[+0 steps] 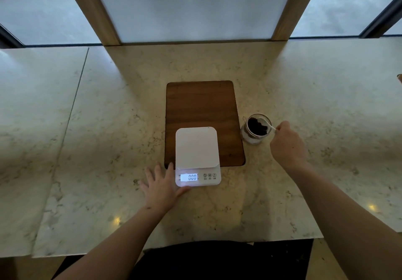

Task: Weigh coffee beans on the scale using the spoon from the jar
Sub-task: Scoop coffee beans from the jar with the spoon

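Left hand point(162, 185): spread flat on counter point(87, 127), touching scale point(196, 156)
Right hand point(285, 143): pinched spoon point(267, 123) handle
Spoon: bowl in jar point(255, 129) of beans point(256, 126)
Scale: read 0.00, on board point(202, 105)

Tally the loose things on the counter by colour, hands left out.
White: 2, the scale and the spoon
Brown: 1, the board
Clear: 1, the jar of beans
Total: 4
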Available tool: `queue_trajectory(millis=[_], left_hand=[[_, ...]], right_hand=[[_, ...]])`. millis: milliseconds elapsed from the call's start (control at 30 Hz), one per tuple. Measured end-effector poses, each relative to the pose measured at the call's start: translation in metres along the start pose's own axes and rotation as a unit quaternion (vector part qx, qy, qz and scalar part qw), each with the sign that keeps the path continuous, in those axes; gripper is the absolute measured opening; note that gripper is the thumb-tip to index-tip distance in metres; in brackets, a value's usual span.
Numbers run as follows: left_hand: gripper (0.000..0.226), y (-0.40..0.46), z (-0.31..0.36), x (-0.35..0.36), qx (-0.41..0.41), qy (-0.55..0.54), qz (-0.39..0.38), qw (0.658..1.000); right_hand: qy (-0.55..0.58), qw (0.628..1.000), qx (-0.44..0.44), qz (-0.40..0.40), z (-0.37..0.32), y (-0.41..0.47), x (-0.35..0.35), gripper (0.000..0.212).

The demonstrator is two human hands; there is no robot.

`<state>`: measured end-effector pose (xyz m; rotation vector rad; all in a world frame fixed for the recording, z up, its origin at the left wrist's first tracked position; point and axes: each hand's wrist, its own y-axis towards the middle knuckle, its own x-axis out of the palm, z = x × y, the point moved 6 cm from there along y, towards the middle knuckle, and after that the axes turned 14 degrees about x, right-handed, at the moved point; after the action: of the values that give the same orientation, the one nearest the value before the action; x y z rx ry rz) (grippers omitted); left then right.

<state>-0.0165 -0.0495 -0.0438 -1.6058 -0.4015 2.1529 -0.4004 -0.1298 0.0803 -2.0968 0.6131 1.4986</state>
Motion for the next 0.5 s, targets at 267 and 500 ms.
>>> queue_trajectory(millis=[267, 500], left_hand=[[0.107, -0.006, -0.003, 0.008, 0.022, 0.016, -0.001, 1.0], [0.105, -0.011, -0.002, 0.008, 0.021, 0.024, -0.015, 0.999]], right_hand=[[-0.008, 0.998, 0.003, -0.06, -0.002, -0.009, 0.004, 0.011], [0.058, 0.991, 0.069, -0.099, 0.002, -0.002, 0.017, 0.015]])
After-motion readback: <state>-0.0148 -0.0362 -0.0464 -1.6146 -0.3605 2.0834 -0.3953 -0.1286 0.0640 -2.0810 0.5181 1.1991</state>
